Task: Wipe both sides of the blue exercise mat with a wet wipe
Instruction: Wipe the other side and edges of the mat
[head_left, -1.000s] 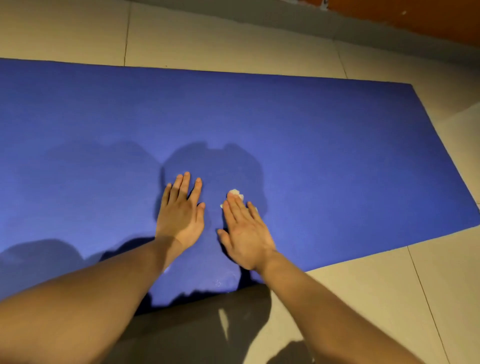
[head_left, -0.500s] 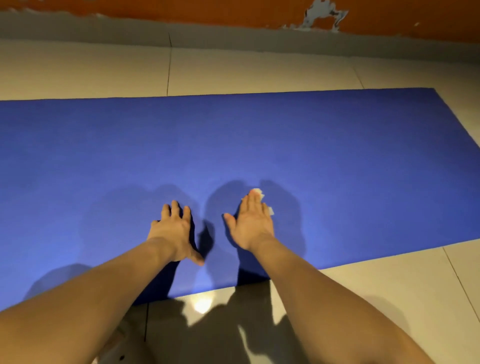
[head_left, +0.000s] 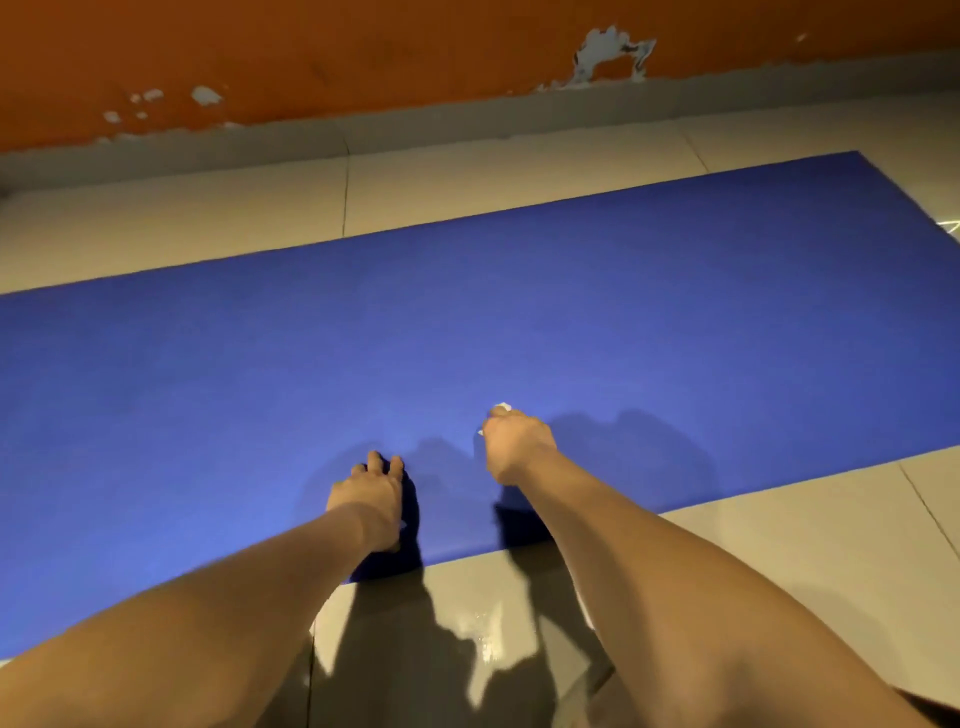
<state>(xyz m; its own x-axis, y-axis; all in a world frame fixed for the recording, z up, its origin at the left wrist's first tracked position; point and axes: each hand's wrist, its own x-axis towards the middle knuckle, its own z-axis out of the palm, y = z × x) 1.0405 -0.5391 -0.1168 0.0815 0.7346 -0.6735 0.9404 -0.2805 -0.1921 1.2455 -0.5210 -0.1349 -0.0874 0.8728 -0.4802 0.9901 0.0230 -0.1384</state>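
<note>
- Mat (head_left: 519, 322): blue, a flat long rectangle with a fine matte surface, spread on the glossy pale tiled floor (head_left: 805, 545).
- Wipe (head_left: 502, 407): white, crumpled, on the mat near its near edge, gripped in the curled right hand (head_left: 517, 441).
- Left hand (head_left: 371, 499): released, fingers resting on the mat.
- Wall (head_left: 363, 52) beyond the mat: orange, paint flaking.

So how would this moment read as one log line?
step: wiping upper face | right hand: holds wet wipe on blue mat | left hand: rests on mat near edge | mat: spread on tiled floor
</note>
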